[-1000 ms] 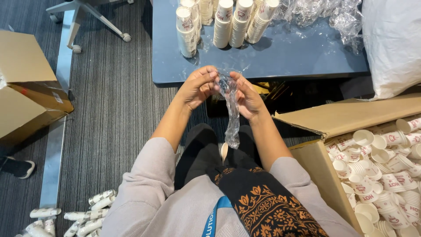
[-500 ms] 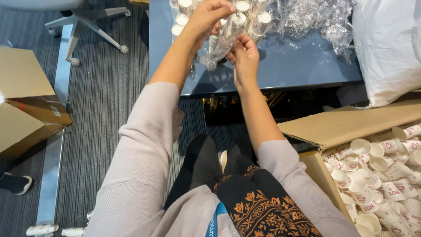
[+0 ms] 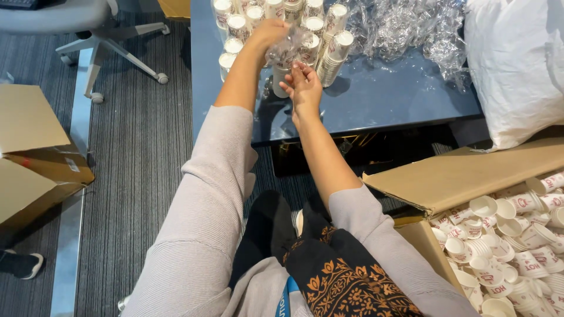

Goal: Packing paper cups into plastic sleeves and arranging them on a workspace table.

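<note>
Both my arms reach out over the dark blue table (image 3: pixel 382 100). My left hand (image 3: pixel 267 29) is closed on the top of a crinkled clear plastic sleeve (image 3: pixel 288 47). Just below it, my right hand (image 3: pixel 304 88) pinches the sleeve's lower end with its fingers pointing up. The sleeve hangs right over a stack of white paper cups (image 3: pixel 281 82) standing on the table. Whether it is around that stack I cannot tell. Several more cup stacks (image 3: pixel 329 53) stand close behind my hands.
Crumpled clear plastic (image 3: pixel 405 26) lies at the table's back, and a white bag (image 3: pixel 517 64) sits at its right end. An open cardboard box (image 3: pixel 464 176) at my right holds several loose paper cups (image 3: pixel 505 235). Another cardboard box (image 3: pixel 35 152) and an office chair base (image 3: pixel 117 38) stand left on the carpet.
My hands have gone from my lap up and forward to the table, carrying the plastic sleeve to the cup stacks. My view has tilted up with them.
</note>
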